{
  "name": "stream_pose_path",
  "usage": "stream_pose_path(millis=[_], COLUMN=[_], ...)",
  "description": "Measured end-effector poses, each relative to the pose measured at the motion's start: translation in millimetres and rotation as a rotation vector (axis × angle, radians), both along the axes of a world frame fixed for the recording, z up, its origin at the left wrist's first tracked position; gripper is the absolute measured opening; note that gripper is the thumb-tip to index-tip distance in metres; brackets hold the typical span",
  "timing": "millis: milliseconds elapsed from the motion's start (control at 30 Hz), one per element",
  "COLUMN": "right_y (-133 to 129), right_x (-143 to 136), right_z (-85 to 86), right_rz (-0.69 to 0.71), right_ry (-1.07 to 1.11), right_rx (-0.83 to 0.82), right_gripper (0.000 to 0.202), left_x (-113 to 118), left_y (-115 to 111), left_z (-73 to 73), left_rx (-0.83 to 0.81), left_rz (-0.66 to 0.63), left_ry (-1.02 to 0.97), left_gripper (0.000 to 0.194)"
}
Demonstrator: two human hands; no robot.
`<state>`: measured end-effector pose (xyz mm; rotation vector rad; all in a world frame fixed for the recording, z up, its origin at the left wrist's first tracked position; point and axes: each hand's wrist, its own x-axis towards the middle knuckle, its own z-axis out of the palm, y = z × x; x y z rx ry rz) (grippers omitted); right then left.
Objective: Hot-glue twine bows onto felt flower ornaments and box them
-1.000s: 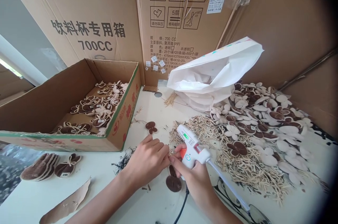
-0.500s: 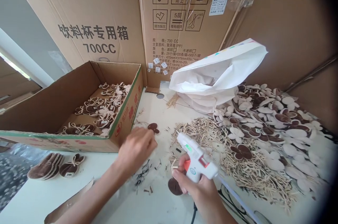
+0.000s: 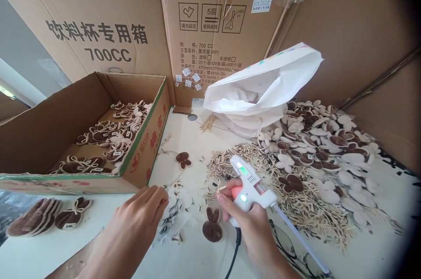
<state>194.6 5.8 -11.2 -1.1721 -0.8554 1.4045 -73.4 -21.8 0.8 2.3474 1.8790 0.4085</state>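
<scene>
My right hand (image 3: 248,217) is closed around a white hot glue gun (image 3: 251,184) whose nozzle points up and left. Between that hand's thumb and forefinger is a short pale piece of cord (image 3: 222,188). Just left of the hand, a brown rabbit-shaped felt piece (image 3: 212,226) lies on the table. My left hand (image 3: 143,209) is by the box's front corner, its fingers curled together; what they hold, if anything, is hidden. A smaller brown felt piece (image 3: 183,160) with lobes lies beyond, between the hands.
An open cardboard box (image 3: 144,138) at the left holds several bow-tied felt pieces. Stacked brown pieces (image 3: 33,217) lie in front of it. Cut cords (image 3: 315,209) and a heap of felt pieces (image 3: 329,138) spread at right, near a white bag (image 3: 263,90). A black cable (image 3: 236,248) trails from the gun.
My left hand has come nearer to me, away from the small brown piece. The glue gun has shifted slightly, and the rabbit-shaped piece beside my right hand is more exposed. The view has shifted.
</scene>
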Motion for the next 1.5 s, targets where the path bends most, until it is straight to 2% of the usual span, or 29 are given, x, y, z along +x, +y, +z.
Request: stream_pose_path(millis=[133, 267, 333, 400, 567, 733, 867, 1000, 1233, 1367, 1500], right_y=[-3, -12, -19, -28, -48, -57, -59, -61, -65, -66, -68], right_x=[-2, -5, -6, -6, -7, -8, -8, -6, -1, 0, 0], right_z=[8.3, 15.7, 16.2, 14.1, 2.0, -4.8, -5.8, -8.1, -14.2, -15.3, -14.4], right_rz=[-0.058, -0.095, -0.110, -0.130, -0.111, -0.096, -0.118, -0.163, -0.229, -0.265, -0.303], right_ry=[-0.024, -0.049, -0.048, -0.048, -0.079, -0.132, -0.091, -0.082, -0.042, -0.033, -0.035], right_rx=[0.000, -0.002, -0.012, -0.030, -0.040, -0.024, -0.035, -0.031, -0.082, -0.085, -0.125], right_gripper=[0.038, 0.038, 0.039, 0.042, 0.044, 0.041, 0.041, 0.043, 0.045, 0.046, 0.048], left_x=[-9, 6, 21, 39, 77, 90, 89, 84, 74, 69, 65], left_y=[-22, -17, -11, -6, 1, 7, 14, 23, 33, 35, 35], left_z=[0.7, 17.0, 26.0, 32.9, 40.8, 33.4, 22.9, 20.1, 16.8, 12.4, 7.1], left_rx=[0.079, 0.080, -0.002, -0.098, -0.374, -0.502, -0.598, -0.634, -0.702, -0.717, -0.714], left_rz=[-0.012, -0.036, -0.079, -0.058, -0.067, -0.068, -0.064, -0.059, -0.107, -0.190, -0.201], left_ry=[0.012, -0.182, -0.314, -0.412, -0.602, -0.743, -0.865, -0.961, -0.972, -0.983, -1.047], left_gripper=[0.034, 0.031, 0.026, 0.015, 0.013, 0.013, 0.016, 0.022, 0.031, 0.032, 0.032])
